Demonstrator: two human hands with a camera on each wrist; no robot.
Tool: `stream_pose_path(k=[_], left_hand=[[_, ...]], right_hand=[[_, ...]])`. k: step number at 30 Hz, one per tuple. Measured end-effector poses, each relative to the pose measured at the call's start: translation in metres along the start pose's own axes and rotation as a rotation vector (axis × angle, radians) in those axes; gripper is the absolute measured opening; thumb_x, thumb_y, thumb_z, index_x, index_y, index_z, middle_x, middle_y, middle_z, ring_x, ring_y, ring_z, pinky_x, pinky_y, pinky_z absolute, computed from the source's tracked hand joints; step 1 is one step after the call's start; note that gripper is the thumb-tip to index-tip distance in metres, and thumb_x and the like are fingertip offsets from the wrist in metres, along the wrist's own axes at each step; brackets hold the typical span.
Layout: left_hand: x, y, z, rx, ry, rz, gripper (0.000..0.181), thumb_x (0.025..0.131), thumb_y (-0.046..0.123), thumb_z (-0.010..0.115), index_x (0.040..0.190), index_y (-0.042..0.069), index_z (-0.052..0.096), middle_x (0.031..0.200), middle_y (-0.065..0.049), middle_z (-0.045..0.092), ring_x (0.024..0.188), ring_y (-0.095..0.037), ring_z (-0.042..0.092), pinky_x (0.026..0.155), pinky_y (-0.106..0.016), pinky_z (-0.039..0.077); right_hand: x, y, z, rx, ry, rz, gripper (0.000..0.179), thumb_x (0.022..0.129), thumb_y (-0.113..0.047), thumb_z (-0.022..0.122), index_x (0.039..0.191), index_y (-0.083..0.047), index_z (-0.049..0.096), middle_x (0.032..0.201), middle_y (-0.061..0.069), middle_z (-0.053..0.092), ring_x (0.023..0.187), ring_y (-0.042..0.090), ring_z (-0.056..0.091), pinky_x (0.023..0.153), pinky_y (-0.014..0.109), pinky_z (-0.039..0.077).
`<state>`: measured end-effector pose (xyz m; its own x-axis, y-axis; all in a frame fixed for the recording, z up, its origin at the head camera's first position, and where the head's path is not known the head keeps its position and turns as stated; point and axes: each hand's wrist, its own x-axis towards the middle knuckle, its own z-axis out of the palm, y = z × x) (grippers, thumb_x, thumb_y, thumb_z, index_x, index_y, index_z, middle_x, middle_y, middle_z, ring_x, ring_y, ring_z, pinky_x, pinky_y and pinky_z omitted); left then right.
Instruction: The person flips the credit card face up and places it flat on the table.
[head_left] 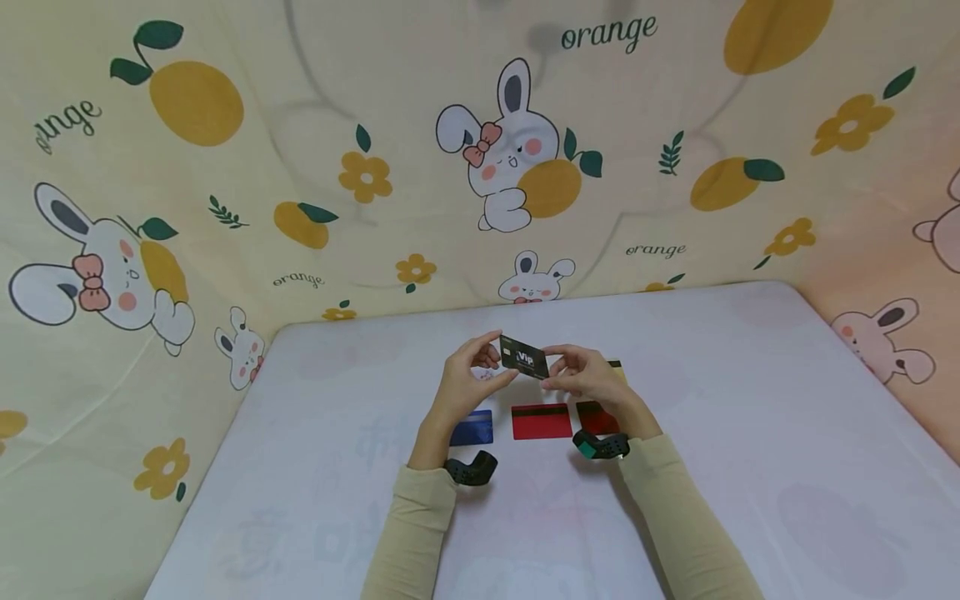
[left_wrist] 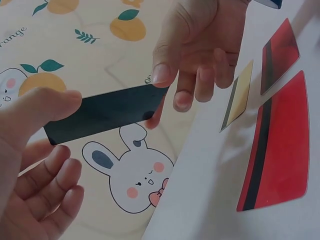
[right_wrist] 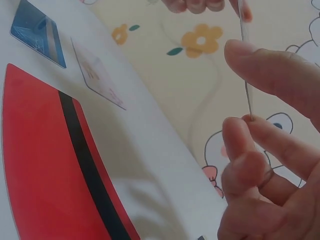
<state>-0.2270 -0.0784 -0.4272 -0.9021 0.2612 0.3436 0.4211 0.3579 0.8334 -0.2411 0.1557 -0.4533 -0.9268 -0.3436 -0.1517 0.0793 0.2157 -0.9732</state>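
Observation:
A black card (head_left: pixel 524 357) printed "Vip" is held up above the table between both hands. My left hand (head_left: pixel 461 383) pinches its left end between thumb and fingers, and my right hand (head_left: pixel 596 379) pinches the opposite end. In the left wrist view the black card (left_wrist: pixel 112 112) turns its dark face to the camera. Edge-on, the same card (right_wrist: pixel 246 75) appears as a thin line in the right wrist view. Below the hands lie a blue card (head_left: pixel 472 427), a red card (head_left: pixel 542 422) with a black stripe, and a second red card (head_left: pixel 596 417), partly covered by the right wrist.
Behind the right hand a yellow card (left_wrist: pixel 237 97) lies on the white table (head_left: pixel 315 467). A pale card (right_wrist: pixel 97 77) with pink print rests near the blue one. Dark bands circle both wrists. A cloth wall (head_left: pixel 450 283) with rabbits and oranges rises at the table's back.

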Motion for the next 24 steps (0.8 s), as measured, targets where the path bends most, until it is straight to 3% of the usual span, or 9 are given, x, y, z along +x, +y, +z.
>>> stream_pose_path(k=[14, 24], left_hand=[[0.0006, -0.0044, 0.0005, 0.042, -0.013, -0.007, 0.060, 0.078, 0.012, 0.079, 0.133, 0.005, 0.056, 0.086, -0.015, 0.059, 0.077, -0.019, 0.053, 0.073, -0.033, 0.050], [0.0004, -0.0031, 0.0006, 0.079, -0.032, -0.052, 0.060, 0.078, 0.013, 0.079, 0.133, 0.007, 0.056, 0.080, -0.011, 0.055, 0.073, -0.012, 0.047, 0.067, -0.019, 0.042]], right_hand=[[0.0011, -0.0013, -0.0043, -0.066, 0.080, -0.046, 0.063, 0.082, -0.012, 0.075, 0.138, -0.004, 0.048, 0.076, -0.006, 0.058, 0.065, 0.009, 0.046, 0.055, 0.023, 0.040], [-0.0004, -0.0028, -0.0053, -0.098, 0.086, -0.055, 0.063, 0.081, -0.010, 0.075, 0.138, -0.003, 0.048, 0.074, -0.004, 0.058, 0.063, 0.010, 0.046, 0.056, 0.023, 0.042]])
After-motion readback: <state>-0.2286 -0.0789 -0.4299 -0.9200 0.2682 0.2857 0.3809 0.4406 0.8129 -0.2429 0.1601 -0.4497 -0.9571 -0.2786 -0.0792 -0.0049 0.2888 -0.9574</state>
